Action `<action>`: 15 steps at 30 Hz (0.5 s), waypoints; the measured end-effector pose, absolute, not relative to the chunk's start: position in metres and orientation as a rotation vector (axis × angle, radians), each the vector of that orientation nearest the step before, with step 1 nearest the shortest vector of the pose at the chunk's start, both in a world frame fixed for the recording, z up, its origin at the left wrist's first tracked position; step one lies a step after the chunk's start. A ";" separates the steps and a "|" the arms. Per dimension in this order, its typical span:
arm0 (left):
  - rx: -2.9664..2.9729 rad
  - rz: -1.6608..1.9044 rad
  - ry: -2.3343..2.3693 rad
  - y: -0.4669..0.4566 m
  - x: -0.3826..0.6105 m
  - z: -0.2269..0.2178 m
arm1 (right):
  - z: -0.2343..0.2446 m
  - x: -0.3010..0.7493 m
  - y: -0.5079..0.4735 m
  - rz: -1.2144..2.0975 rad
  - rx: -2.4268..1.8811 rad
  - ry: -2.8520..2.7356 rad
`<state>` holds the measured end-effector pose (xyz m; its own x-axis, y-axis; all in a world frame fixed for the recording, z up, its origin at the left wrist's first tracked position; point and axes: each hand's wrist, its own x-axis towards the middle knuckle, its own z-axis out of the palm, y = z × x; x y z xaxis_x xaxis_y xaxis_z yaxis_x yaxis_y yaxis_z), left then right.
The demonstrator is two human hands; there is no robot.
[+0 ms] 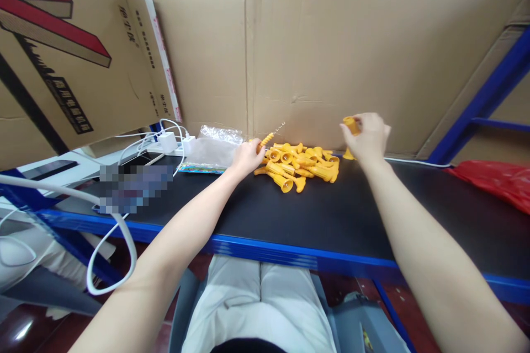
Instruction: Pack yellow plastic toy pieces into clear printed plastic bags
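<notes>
My left hand [246, 157] is closed around a slim yellow piece with a ridged, spiral-looking shaft [268, 139]. A thin twisted metal tip stands out from its upper end, pointing up and right. Over the right part of the shelf, my right hand [370, 135] pinches a yellow plastic cylinder [351, 124] between thumb and fingers. Just beneath it shows a flared yellow piece [348, 154]; whether the two are joined I cannot tell. Between my hands lies a heap of yellow plastic parts [296, 164], some with hollow flared ends, others with curved handles.
Beside my left hand rests a clear plastic bag [213, 146]. White chargers [168, 142] with cables and a blurred-out object [134, 187] lie farther left. A red plastic bag [494, 182] sits at right. Cardboard [331, 55] walls the back; a blue rail [265, 250] edges the black shelf.
</notes>
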<state>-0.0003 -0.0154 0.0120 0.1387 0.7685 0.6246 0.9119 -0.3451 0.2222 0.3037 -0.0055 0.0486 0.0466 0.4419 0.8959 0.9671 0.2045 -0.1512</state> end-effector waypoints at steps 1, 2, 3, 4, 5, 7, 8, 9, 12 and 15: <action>-2.196 -1.011 -1.660 -0.014 -0.001 0.011 | 0.045 0.317 -0.003 -0.699 -1.446 -1.429; -2.190 -1.032 -1.663 -0.012 -0.002 0.010 | 0.041 0.331 -0.001 -0.678 -1.497 -1.327; -2.184 -1.059 -1.667 -0.010 -0.004 0.009 | 0.035 0.344 0.000 -0.643 -1.539 -1.216; -2.182 -1.087 -1.669 -0.009 -0.005 0.008 | 0.029 0.356 0.002 -0.603 -1.573 -1.125; -2.184 -1.115 -1.670 -0.007 -0.006 0.008 | 0.022 0.367 0.003 -0.565 -1.599 -1.049; -2.189 -1.168 -1.667 -0.005 -0.009 0.006 | 0.007 0.385 0.004 -0.464 -1.649 -0.977; -2.188 -1.189 -1.670 -0.004 -0.010 0.006 | 0.000 0.391 0.005 -0.390 -1.688 -0.944; -2.181 -1.207 -1.678 -0.003 -0.011 0.006 | -0.007 0.396 0.005 -0.311 -1.734 -0.919; -2.139 -1.260 -1.709 -0.002 -0.013 0.006 | -0.024 0.405 0.008 -0.098 -1.865 -0.916; -2.125 -1.304 -1.706 0.000 -0.014 0.006 | -0.032 0.409 0.014 0.055 -1.920 -1.003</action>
